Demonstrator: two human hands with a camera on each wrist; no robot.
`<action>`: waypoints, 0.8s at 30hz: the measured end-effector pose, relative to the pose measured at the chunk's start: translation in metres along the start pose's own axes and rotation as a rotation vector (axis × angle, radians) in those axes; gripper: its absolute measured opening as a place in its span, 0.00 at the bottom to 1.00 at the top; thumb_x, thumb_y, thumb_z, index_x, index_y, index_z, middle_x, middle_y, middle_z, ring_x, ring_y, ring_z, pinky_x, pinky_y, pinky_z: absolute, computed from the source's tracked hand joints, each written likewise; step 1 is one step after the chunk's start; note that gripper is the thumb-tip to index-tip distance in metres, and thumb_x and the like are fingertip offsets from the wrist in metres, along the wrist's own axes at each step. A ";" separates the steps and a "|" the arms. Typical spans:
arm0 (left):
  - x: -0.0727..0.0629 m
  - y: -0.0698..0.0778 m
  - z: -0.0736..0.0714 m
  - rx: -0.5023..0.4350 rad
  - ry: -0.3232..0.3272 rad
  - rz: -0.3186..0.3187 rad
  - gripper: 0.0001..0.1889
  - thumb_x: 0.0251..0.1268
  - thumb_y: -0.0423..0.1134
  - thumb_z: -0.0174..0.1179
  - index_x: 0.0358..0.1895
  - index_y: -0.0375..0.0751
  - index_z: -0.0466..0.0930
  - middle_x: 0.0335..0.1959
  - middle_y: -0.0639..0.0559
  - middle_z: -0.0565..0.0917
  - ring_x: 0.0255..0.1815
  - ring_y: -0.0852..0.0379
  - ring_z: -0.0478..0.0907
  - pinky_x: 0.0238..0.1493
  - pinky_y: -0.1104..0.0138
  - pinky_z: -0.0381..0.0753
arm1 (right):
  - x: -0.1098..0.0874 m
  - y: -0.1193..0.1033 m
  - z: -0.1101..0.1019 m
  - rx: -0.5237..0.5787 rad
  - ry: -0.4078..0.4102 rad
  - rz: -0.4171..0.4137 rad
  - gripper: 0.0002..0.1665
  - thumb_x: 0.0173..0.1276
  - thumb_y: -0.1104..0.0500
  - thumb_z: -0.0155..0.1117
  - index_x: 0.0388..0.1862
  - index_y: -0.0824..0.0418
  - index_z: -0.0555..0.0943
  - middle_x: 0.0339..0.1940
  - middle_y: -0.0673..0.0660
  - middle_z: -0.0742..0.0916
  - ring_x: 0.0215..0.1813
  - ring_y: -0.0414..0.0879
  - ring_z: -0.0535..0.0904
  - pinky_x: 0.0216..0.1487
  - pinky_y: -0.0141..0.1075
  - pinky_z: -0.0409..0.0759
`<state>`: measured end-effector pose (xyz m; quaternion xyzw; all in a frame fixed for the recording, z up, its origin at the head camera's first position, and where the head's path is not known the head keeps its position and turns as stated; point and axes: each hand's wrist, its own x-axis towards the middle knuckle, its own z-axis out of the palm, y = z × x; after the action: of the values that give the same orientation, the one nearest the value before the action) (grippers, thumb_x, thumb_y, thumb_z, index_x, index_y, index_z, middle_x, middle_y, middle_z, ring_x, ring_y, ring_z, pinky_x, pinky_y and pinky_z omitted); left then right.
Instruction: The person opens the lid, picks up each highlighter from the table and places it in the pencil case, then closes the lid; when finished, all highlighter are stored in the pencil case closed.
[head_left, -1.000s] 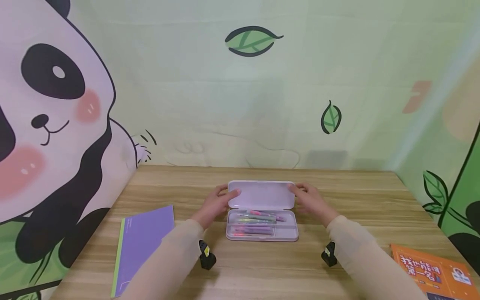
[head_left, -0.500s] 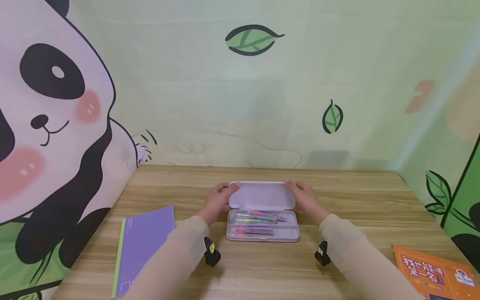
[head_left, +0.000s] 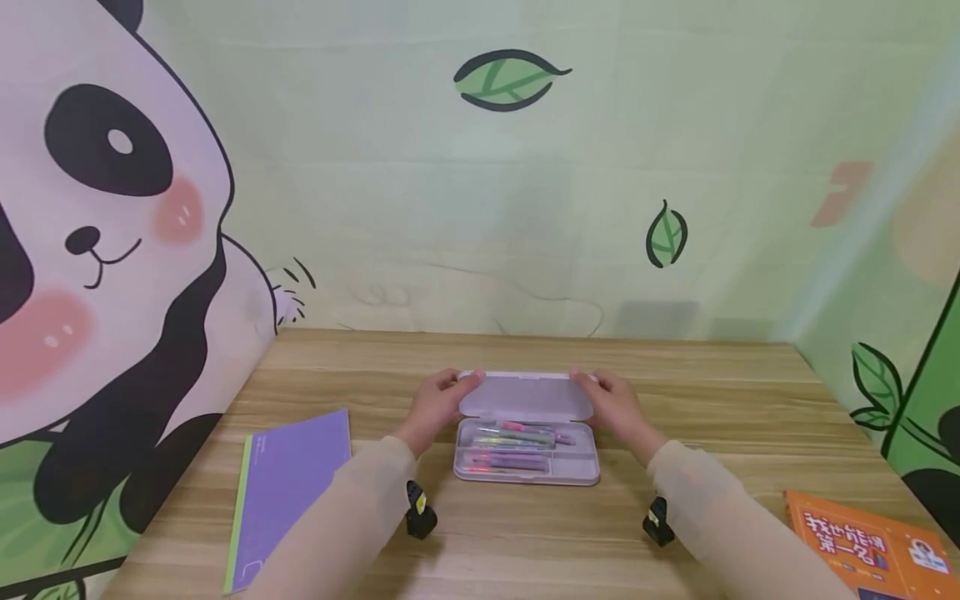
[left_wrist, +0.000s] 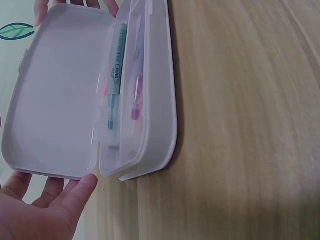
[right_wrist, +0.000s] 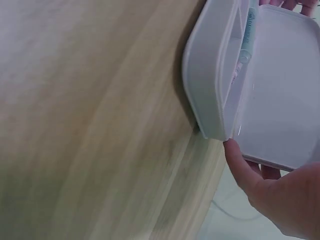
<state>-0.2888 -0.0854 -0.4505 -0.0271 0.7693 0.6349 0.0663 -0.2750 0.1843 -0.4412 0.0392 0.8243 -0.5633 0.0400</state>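
Note:
A pale lilac pencil case [head_left: 576, 470] lies on the table with its lid [head_left: 527, 398] raised at the back and leaning forward over the tray. Several pens [head_left: 513, 440] in green, pink and purple fill the tray's left part. My left hand [head_left: 432, 407] holds the lid's left end, its thumb on the near side and fingers behind. At the other end, my right hand [head_left: 618, 410] holds the lid the same way. In the left wrist view a teal highlighter [left_wrist: 117, 62] shows beside the lid's inner face; the fingers behind the lid are partly hidden.
A purple notebook [head_left: 292, 483] with a green spine lies at the left of the wooden table [head_left: 525, 542]. An orange book [head_left: 862, 542] is at the front right. Behind the table hangs a pale green printed backdrop [head_left: 420, 208].
Both hands have taken a fuller hold on the lid's ends. The lid has tipped forward, so its top edge sits lower and its inner face looks shorter and darker.

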 end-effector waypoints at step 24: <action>-0.018 -0.010 -0.011 0.352 -0.289 0.303 0.13 0.55 0.51 0.69 0.42 0.53 0.85 0.42 0.58 0.85 0.43 0.59 0.78 0.49 0.63 0.76 | -0.029 0.019 -0.011 -0.327 -0.126 -0.401 0.14 0.67 0.47 0.64 0.43 0.55 0.83 0.45 0.53 0.85 0.50 0.47 0.79 0.51 0.43 0.78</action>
<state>-0.2706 -0.0990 -0.4561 0.1911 0.8457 0.4913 0.0831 -0.2448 0.2007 -0.4515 -0.1670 0.8915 -0.4207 -0.0155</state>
